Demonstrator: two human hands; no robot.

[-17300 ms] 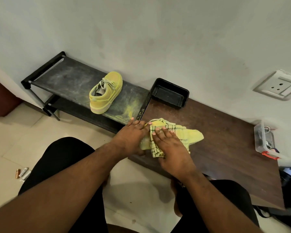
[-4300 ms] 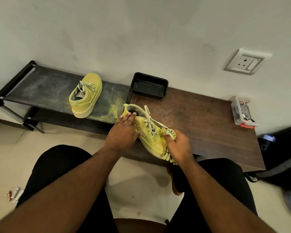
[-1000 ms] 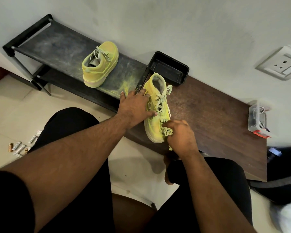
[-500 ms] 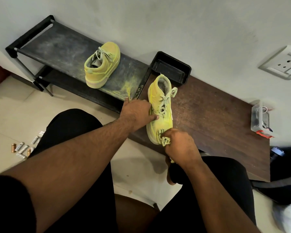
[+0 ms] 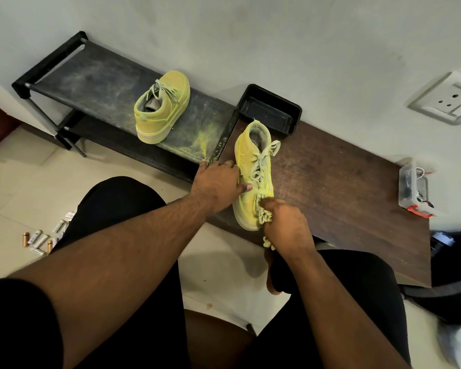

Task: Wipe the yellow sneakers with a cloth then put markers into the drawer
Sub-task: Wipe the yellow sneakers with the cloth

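One yellow sneaker [image 5: 252, 166] stands on the brown wooden table [image 5: 343, 187], toe towards me. My left hand [image 5: 218, 182] holds its left side, fingers across the laces. My right hand [image 5: 285, 222] grips a bunched yellow checked cloth [image 5: 264, 217] against the toe. A second yellow sneaker [image 5: 161, 105] stands on the dusty black shoe rack [image 5: 91, 83] to the left. No markers or drawer can be made out.
A black tray [image 5: 270, 110] sits at the table's back edge by the wall. A clear plastic box with a red clasp [image 5: 413, 187] stands at the table's right end. Batteries [image 5: 37, 239] lie on the floor at left. A wall socket [image 5: 447, 98] is at upper right.
The cloth in my right hand has moved slightly along the sneaker's toe. My left hand stays on the shoe's side. The view has shifted a little.
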